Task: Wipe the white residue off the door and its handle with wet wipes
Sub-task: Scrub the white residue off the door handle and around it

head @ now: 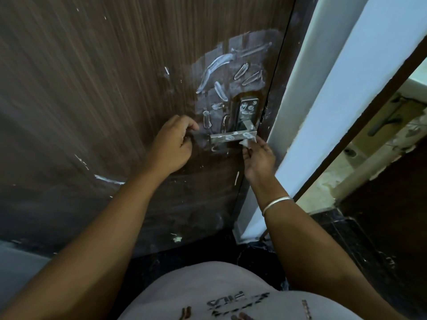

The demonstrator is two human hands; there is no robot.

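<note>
Door (115, 88) fills my view, its metal handle (227, 136) lying level between the two grips. My right grip (258, 158) pinches a wet wipe (248, 142) against the underside of the handle at its hinge end. My left grip (175, 144) sits just beside the handle's free end, fingers curled in, with nothing visible in them. White residue (219, 63) streaks the door above both grips and dots the handle and its backplate (248, 109).
</note>
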